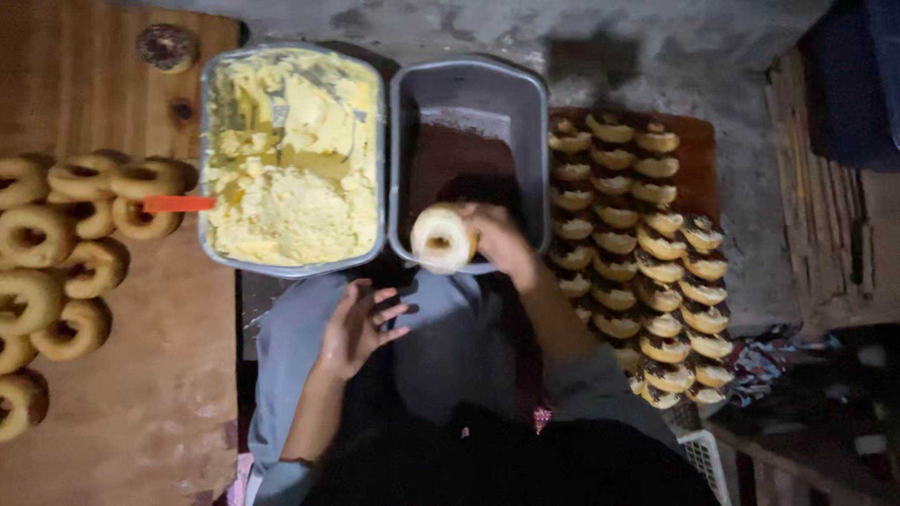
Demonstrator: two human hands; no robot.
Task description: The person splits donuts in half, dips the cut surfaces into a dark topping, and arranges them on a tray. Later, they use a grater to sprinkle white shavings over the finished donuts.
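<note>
Right hand [497,239] grips a cream-coated doughnut [441,239] over the tray [469,84]; left hand [361,323] hangs spread wide

Dim light is falling from above onto a grey concrete floor [656,56]. A wooden board [122,412] is lying at left; stacked wooden slats [816,187] are resting at right.

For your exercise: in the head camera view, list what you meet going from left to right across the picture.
Plain ring doughnuts on a wooden board → tray of yellow cream → left hand → doughnut held by the right hand over a grey tray of dark topping → rows of finished doughnuts.
</note>
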